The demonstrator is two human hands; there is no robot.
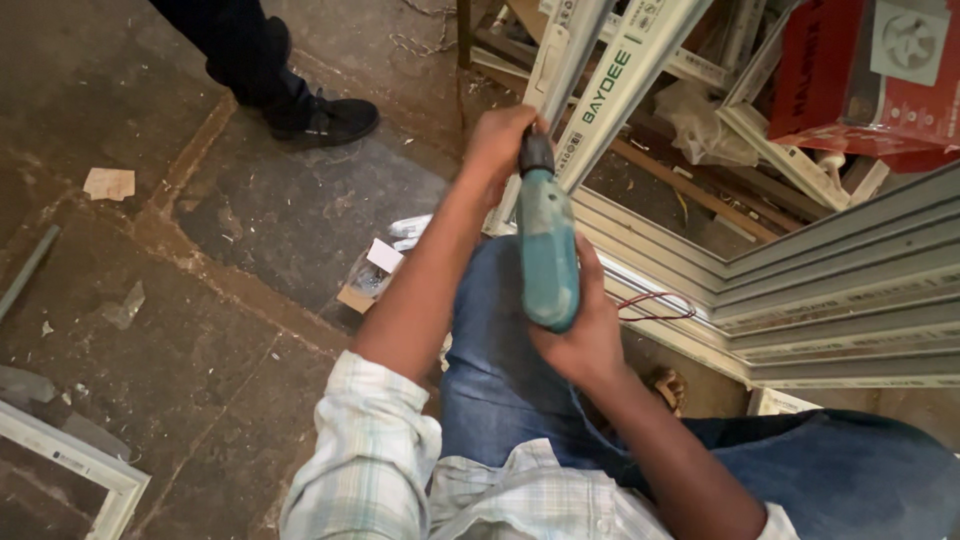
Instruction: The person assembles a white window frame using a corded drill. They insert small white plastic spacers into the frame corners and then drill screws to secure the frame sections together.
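Note:
My right hand (585,335) grips the rear of a teal power drill (547,245) that points away from me, over my blue-jeaned knee. My left hand (497,140) is closed around the drill's black front end, where it meets a white plastic window profile (600,85) slanting up to the right. The drill's tip is hidden behind my left hand. I am crouched and wear a checked shirt.
A grey multi-track frame (840,300) lies at right, with a red wire loop (655,305) beside it. A red carton (870,70) and more white profiles are at top right. Another person's black shoe (325,120) stands on the dusty floor; a small cardboard box (370,280) lies near my knee.

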